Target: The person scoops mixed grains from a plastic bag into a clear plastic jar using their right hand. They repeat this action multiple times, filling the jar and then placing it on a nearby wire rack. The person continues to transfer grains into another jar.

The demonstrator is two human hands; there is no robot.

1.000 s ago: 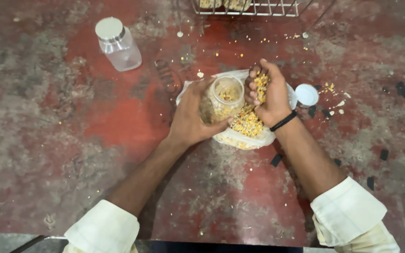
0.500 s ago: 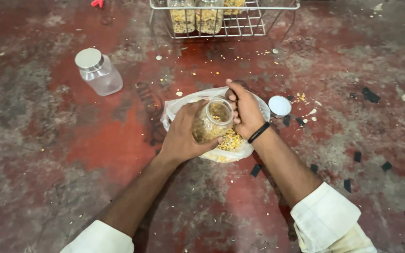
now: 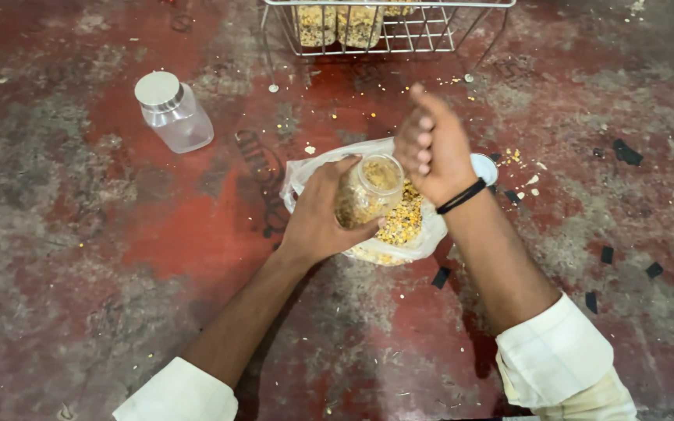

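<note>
My left hand (image 3: 320, 217) grips a clear jar (image 3: 372, 191), partly filled with mixed yellow grains and tilted with its open mouth toward the right. It is held over a clear plastic bag (image 3: 310, 170) spread on the floor, with a heap of the same grains (image 3: 406, 222) on it. My right hand (image 3: 429, 146) hovers above and just right of the jar's mouth, fingers loosely curled, with nothing visible in it. A black band circles that wrist.
A white round lid (image 3: 487, 166) lies partly hidden behind my right wrist. An empty lidded jar (image 3: 173, 113) stands at the upper left. A wire basket (image 3: 431, 35) with filled jars sits at the top. Black scraps (image 3: 440, 277) and stray grains dot the red floor.
My right hand carried a handful of grains to the jar's mouth, then lifted up and away from it. The left hand kept holding the jar.
</note>
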